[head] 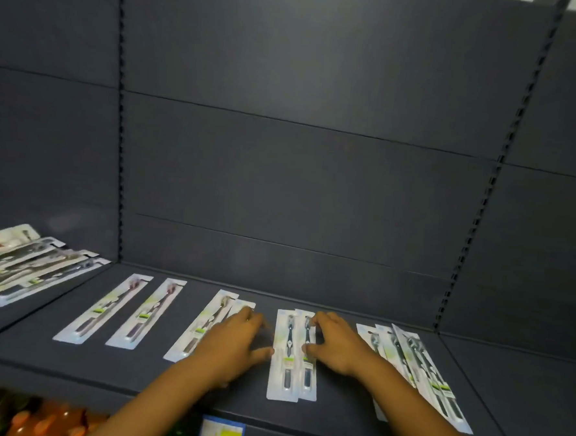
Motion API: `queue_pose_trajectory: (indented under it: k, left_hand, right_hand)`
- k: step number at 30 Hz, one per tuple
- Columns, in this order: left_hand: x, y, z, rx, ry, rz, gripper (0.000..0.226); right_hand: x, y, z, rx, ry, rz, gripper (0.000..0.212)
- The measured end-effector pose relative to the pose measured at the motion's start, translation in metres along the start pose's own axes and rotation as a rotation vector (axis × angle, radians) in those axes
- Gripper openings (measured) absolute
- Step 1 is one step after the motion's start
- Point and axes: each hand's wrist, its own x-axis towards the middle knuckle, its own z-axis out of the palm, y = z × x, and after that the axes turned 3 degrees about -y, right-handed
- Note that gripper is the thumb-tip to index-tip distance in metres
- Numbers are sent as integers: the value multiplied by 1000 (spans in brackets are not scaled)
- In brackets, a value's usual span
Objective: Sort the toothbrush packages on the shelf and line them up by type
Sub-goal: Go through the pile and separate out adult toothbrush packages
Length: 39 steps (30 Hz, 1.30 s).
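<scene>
On the dark grey metal shelf [335,413], long white-carded toothbrush packages lie flat in a row, each with its long axis running front to back. At the centre sits a pair of black-handled toothbrush packages [293,353], edges overlapping. The right hand [334,347] rests on this pair's right edge, fingers spread and thumb on the card, pressing rather than gripping. The left hand [235,344] lies flat just to the pair's left, thumb near its left edge, fingers open over the overlapped brown-handled packages [202,327]. Both hands flank the pair, so squaring it up looks like the step in hand. Further left lie two separate purple-handled packages [122,309]; at the right, a fanned stack of dark-handled packages [422,374]. A jumbled pile of mixed packages [24,262] waits on the neighbouring shelf section.
</scene>
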Motion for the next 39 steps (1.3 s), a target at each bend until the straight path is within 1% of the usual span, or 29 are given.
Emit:
queue_pose_trajectory:
  k: [2,4,8,11,16,23,27,30,33,39]
  left_hand:
    - [-8,-10,-26,112,11,4,52]
    - [-19,-19,-49,185,13,-39,52]
    - [-47,-44,-90,303,-18,-198,57]
    - [-78,-72,-117,363,-47,-337,58]
    - [-143,-121,-155,405,-41,-513,59]
    - [-224,-204,-201,330,10,-703,60]
    - [-256,-260,-230,350,47,-745,60]
    - [-271,-304,-251,357,49,-734,59]
    - [-282,-346,-265,353,62,-721,58]
    - [-289,-422,-275,302,18,-699,58]
  right_hand:
    - [0,-15,-3,-3,-11,-31,56]
    - [-1,-31,-5,-15,-19,-64,61]
    - [0,-70,-7,-57,-33,-122,71]
    - [3,-105,-5,-103,-54,-172,70]
    - [5,-178,11,-118,-99,-270,77]
    - [12,-288,39,-118,-134,-385,80]
    - [26,-352,53,-118,-118,-395,82]
    - [39,-398,67,-126,-135,-376,83]
    - [53,-439,82,-128,-121,-373,80]
    - [84,-499,115,-135,-128,-350,79]
